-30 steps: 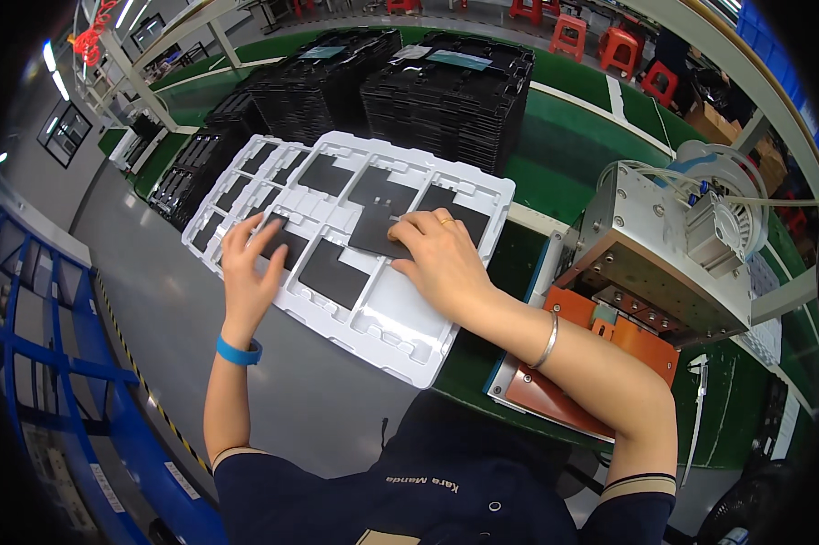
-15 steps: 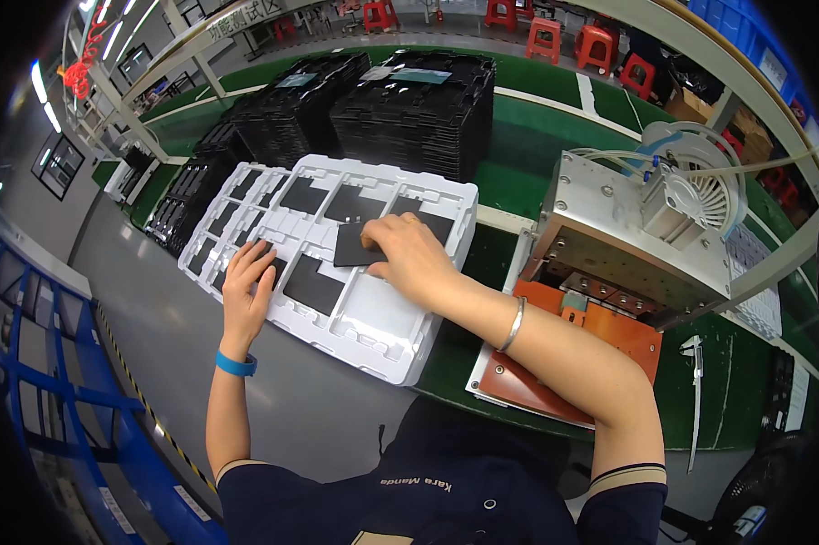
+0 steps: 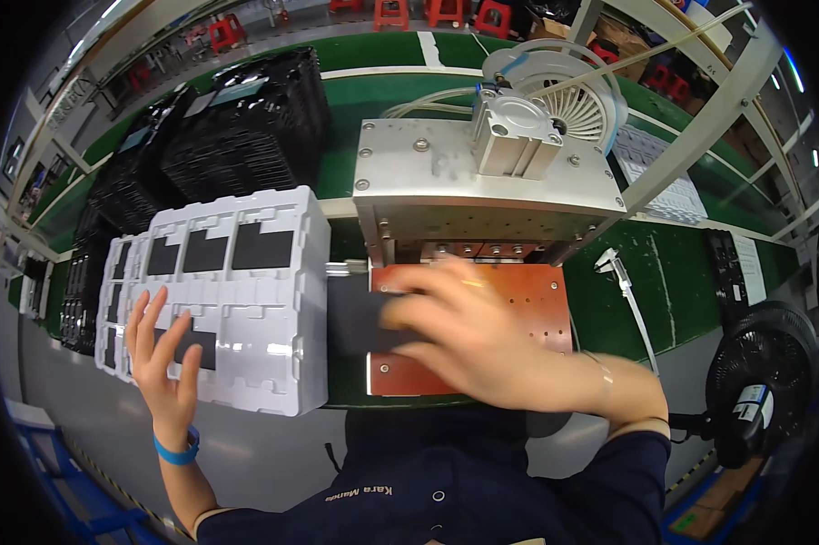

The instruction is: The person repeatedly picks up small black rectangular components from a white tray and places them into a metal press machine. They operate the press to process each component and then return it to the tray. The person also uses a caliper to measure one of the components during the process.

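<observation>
My right hand [image 3: 487,336], blurred by motion, grips a flat black panel [image 3: 353,313] by its right side. The panel hangs between the white plastic tray [image 3: 269,313] and the orange plate [image 3: 527,313] of a metal press, partly over the plate's left edge. Its right end is hidden by my fingers. My left hand [image 3: 166,368] has its fingers spread above the tray's near left part, close to another black panel [image 3: 201,351] lying in a pocket. More notched black panels [image 3: 262,247] lie in the tray's far row.
The silver press [image 3: 419,173] stands behind the orange plate. Tall stacks of black trays [image 3: 246,136] rise at the back left. A caliper [image 3: 629,295] lies right of the press on the green bench [image 3: 673,291]. A black fan [image 3: 762,372] stands at the right.
My right hand has carried the black panel from above the tray rightward to the press's orange plate. The view has turned right. My left hand stays spread over the tray.
</observation>
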`<control>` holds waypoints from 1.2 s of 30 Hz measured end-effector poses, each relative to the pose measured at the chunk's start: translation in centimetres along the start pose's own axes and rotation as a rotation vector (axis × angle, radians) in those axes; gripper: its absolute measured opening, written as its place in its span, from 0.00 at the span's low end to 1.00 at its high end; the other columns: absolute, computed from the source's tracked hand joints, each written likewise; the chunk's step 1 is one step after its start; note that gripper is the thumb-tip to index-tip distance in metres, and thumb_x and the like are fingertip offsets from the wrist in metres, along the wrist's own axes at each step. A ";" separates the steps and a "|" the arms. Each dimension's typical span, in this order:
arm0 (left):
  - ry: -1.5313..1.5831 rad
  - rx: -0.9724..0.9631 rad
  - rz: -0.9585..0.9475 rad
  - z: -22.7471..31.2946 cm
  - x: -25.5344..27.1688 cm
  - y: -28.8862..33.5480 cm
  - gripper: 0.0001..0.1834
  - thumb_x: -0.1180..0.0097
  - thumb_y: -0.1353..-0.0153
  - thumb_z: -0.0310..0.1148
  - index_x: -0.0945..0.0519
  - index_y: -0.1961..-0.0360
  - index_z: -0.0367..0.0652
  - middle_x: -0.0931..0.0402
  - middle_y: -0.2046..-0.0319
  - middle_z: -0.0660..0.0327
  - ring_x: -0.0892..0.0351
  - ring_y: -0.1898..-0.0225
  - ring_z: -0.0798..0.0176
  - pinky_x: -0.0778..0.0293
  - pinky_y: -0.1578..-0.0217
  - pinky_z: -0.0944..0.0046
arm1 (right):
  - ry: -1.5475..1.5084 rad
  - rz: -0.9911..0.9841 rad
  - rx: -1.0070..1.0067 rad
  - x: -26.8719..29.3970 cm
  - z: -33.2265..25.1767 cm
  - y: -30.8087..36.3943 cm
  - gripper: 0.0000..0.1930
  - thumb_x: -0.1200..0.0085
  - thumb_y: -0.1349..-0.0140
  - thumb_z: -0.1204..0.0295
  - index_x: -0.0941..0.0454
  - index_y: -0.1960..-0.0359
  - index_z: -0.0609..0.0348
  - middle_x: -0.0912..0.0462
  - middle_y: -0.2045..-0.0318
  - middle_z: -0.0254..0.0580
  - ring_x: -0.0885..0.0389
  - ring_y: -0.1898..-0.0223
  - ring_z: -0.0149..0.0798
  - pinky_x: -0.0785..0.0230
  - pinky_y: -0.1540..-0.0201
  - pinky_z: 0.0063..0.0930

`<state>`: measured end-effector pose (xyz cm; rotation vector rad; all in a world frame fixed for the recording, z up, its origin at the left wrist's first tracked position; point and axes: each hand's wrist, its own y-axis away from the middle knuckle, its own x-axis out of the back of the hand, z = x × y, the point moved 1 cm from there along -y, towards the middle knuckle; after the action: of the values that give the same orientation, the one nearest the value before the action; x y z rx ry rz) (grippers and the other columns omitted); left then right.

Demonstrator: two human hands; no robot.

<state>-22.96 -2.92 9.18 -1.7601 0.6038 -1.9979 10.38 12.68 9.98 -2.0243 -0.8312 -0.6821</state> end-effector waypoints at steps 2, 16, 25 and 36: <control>0.047 -0.131 -0.067 3.1 -0.1 -1.6 0.20 0.36 0.46 0.33 0.14 0.51 0.40 0.25 0.39 0.49 0.35 0.33 0.39 0.37 0.36 0.44 | 0.109 -0.003 -0.180 3.8 0.7 5.0 0.21 0.30 0.53 0.78 0.24 0.56 0.57 0.24 0.47 0.42 0.28 0.46 0.53 0.33 0.43 0.43; 0.443 -0.884 -0.653 16.9 -11.3 -8.1 0.43 0.44 0.39 0.63 0.33 0.32 0.44 0.39 0.30 0.48 0.40 0.29 0.47 0.39 0.35 0.44 | 0.193 0.055 -0.295 3.0 5.8 7.4 0.16 0.37 0.45 0.77 0.19 0.53 0.60 0.20 0.55 0.41 0.25 0.56 0.45 0.29 0.53 0.37; 0.385 -0.963 -0.686 16.9 -11.8 -8.4 0.41 0.46 0.37 0.63 0.33 0.32 0.44 0.39 0.29 0.48 0.41 0.28 0.49 0.40 0.35 0.44 | 0.420 -0.021 -0.185 1.4 5.8 7.2 0.21 0.42 0.51 0.79 0.20 0.51 0.64 0.22 0.53 0.43 0.25 0.50 0.47 0.30 0.45 0.42; 0.372 -0.948 -0.685 16.9 -11.9 -8.7 0.40 0.47 0.36 0.62 0.31 0.33 0.45 0.38 0.30 0.49 0.39 0.29 0.50 0.42 0.34 0.45 | 0.463 -0.042 -0.253 1.2 5.8 6.6 0.21 0.40 0.46 0.76 0.20 0.48 0.53 0.24 0.48 0.40 0.29 0.47 0.45 0.33 0.47 0.38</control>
<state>-4.96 10.07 6.26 -2.3410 1.3946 -2.8245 17.08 14.97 4.67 -1.9508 -0.5327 -1.2731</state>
